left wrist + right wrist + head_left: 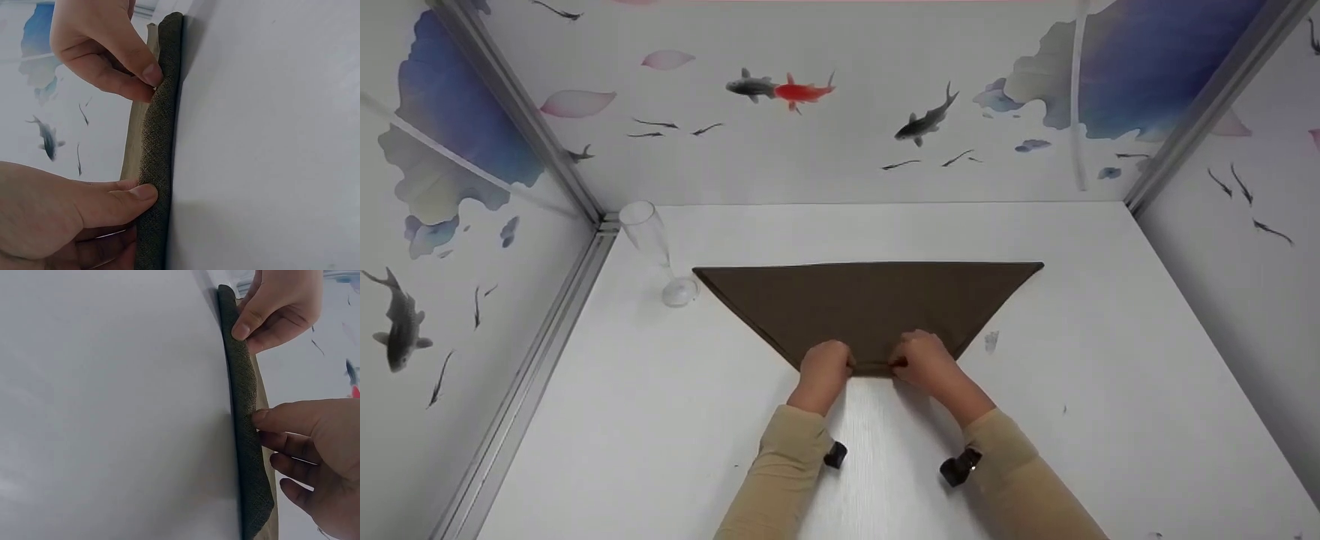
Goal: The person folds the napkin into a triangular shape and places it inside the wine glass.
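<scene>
A brown cloth napkin (pixel 870 300) lies on the white table, its long straight side at the back and its slanted sides narrowing toward the person. Along the short near edge the cloth is turned over into a narrow roll (pixel 157 135). My left hand (pixel 825 364) pinches the left part of this roll, thumb on the near face. To the right, my right hand (pixel 924 364) pinches the same roll between thumb and fingers. The right wrist view shows the right thumb on the roll (pixel 241 377), with the other fingers bent behind it.
A clear stemmed glass (pixel 679 291) stands at the back left, close to the napkin's left corner. White panels printed with fish and petals (pixel 847 150) enclose the table at the back and both sides. Black wrist cameras (pixel 960 466) sit at the sleeves.
</scene>
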{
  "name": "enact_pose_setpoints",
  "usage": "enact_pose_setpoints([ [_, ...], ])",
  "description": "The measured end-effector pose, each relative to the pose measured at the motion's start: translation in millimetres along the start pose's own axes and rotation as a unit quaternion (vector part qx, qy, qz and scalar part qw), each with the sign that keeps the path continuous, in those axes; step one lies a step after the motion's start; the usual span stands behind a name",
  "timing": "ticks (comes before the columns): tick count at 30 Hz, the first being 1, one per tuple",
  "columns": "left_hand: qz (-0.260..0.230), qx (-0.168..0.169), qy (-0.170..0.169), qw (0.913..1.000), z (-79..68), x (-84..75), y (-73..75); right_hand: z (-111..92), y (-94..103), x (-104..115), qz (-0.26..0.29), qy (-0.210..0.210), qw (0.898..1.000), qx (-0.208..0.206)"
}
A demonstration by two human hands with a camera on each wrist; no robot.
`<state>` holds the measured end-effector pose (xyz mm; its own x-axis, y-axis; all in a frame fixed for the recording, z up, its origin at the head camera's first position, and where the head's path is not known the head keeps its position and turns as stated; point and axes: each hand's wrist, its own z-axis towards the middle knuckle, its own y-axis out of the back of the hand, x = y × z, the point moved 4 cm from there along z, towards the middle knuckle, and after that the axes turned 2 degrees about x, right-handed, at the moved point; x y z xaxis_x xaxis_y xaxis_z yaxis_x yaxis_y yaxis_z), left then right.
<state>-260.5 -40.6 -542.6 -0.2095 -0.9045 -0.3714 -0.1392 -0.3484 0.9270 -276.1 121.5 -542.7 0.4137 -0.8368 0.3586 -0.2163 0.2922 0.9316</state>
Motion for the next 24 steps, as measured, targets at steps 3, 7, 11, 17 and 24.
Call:
enact_pose_setpoints([
  [3,-0.009,0.007,0.000,0.9999,0.9,0.7,-0.1,-3.4,2.0,0.9,-0.008,0.002,1.000,-0.005],
  [7,-0.028,0.019,0.007,0.9994,2.1,2.6,-0.7,-4.8,2.8,1.0,-0.011,0.002,1.000,0.003],
  [11,-0.041,0.024,0.012,0.9988,4.0,4.4,-2.2,-3.0,3.2,0.5,-0.016,0.000,1.000,0.013],
  [17,-0.042,0.014,0.005,0.9990,3.4,4.8,-2.9,1.4,2.2,-1.7,-0.004,0.001,1.000,0.008],
  [24,-0.052,0.003,0.011,0.9986,1.1,5.2,-2.4,3.5,0.5,-5.7,0.046,-0.033,0.998,0.015],
])
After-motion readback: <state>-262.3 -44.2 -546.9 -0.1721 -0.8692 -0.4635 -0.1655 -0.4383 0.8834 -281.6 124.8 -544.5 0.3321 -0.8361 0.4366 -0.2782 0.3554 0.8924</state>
